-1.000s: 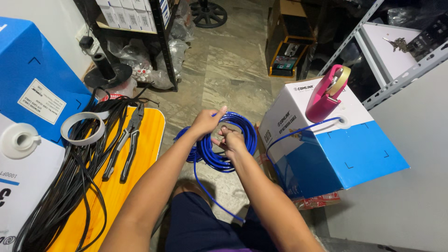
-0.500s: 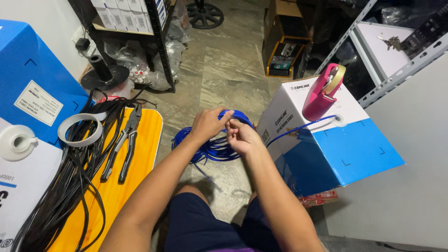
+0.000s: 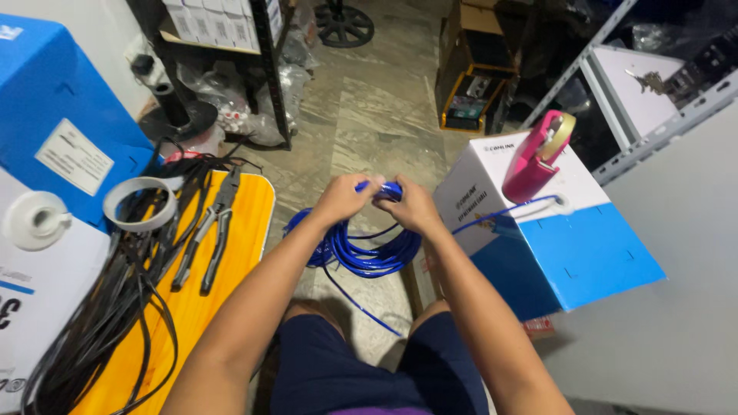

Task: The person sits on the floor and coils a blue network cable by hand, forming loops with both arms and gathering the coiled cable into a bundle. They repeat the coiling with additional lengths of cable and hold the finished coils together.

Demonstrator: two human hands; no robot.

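I hold a coil of blue cable (image 3: 361, 253) in front of my knees. My left hand (image 3: 344, 198) grips the top of the coil from the left, and my right hand (image 3: 413, 206) grips it from the right, fists close together. The loops hang down below both hands, with a loose end trailing toward my lap. A strand of the same cable runs from my right hand into a hole in the blue and white carton (image 3: 538, 230) on my right.
A pink tape dispenser (image 3: 534, 157) sits on the carton. On my left an orange stool (image 3: 200, 300) carries pliers (image 3: 206, 230), a tape roll (image 3: 140, 204) and black cables (image 3: 100, 323). Another blue and white box (image 3: 54, 138) stands far left. Metal shelving (image 3: 653, 115) rises on the right.
The coil has tilted from a round, face-on ring to a flatter bundle hanging under my hands. Both hands have drawn closer together at its top.
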